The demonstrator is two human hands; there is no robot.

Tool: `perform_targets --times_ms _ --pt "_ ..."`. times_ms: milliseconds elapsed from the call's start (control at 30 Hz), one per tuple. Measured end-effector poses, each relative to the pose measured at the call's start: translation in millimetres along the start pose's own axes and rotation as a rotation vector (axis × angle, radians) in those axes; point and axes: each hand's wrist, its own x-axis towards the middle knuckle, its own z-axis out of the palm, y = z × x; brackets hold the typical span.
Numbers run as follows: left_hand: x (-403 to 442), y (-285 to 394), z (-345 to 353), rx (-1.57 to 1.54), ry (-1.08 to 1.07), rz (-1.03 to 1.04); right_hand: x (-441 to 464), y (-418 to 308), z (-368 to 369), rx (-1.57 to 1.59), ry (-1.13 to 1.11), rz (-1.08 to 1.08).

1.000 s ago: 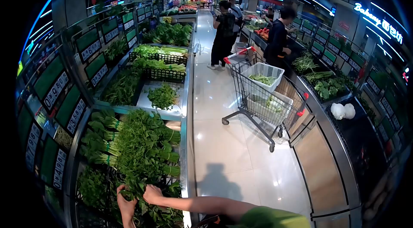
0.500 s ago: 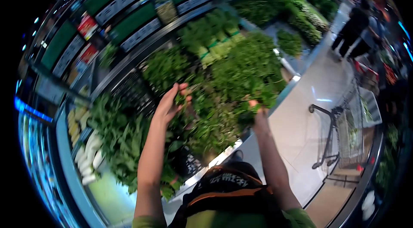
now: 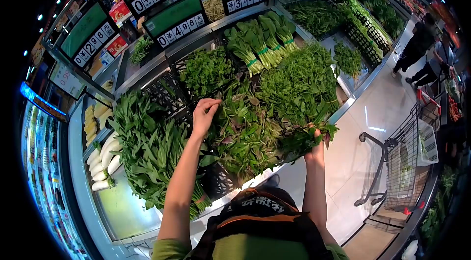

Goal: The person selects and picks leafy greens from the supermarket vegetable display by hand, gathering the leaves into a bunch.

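Note:
My right hand (image 3: 315, 148) is closed around a bunch of leafy greens (image 3: 299, 143), held at the front right edge of the display. Its leaves stick out to both sides of the fingers. My left hand (image 3: 206, 113) hovers at the left edge of a loose pile of purple-tinged leafy greens (image 3: 248, 137), with thumb and fingertips pressed together. Whatever may be between those fingertips is too small to make out. Behind the pile lie feathery greens (image 3: 297, 81) on the right and a small heap of curly-leaved herbs (image 3: 207, 71) on the left.
Long-leaved greens (image 3: 157, 154) and white radishes (image 3: 107, 154) lie to the left. Banded leafy bunches (image 3: 262, 46) stand at the back beneath price signs (image 3: 179, 22). On the right are a shopping cart (image 3: 400, 157) and two people (image 3: 417, 46) in the aisle.
My left hand's fingers, spread apart before, have come together, and the hand is slightly farther right. My right hand has moved right and a little lower, with the leafy bunch now showing clearly.

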Motion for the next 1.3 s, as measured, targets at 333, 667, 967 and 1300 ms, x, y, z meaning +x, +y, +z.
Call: perform_targets --times_ms 333,667,967,1300 --pt "-23.4 100.3 36.6 -1.021 -0.081 -0.523 -36.2 13.7 76.6 -0.147 -0.424 0.303" --pt "-25.8 64.7 80.7 -0.379 -0.435 0.002 -17.8 57.8 31.8 -0.175 -0.236 0.291" --pt "46.3 -4.1 79.6 0.762 -0.584 0.014 -29.0 32.4 -12.0 -0.111 -0.064 0.139" --pt "-32.0 -29.7 58.7 0.316 -0.032 0.081 -38.1 14.9 9.8 -0.139 -0.033 0.121"
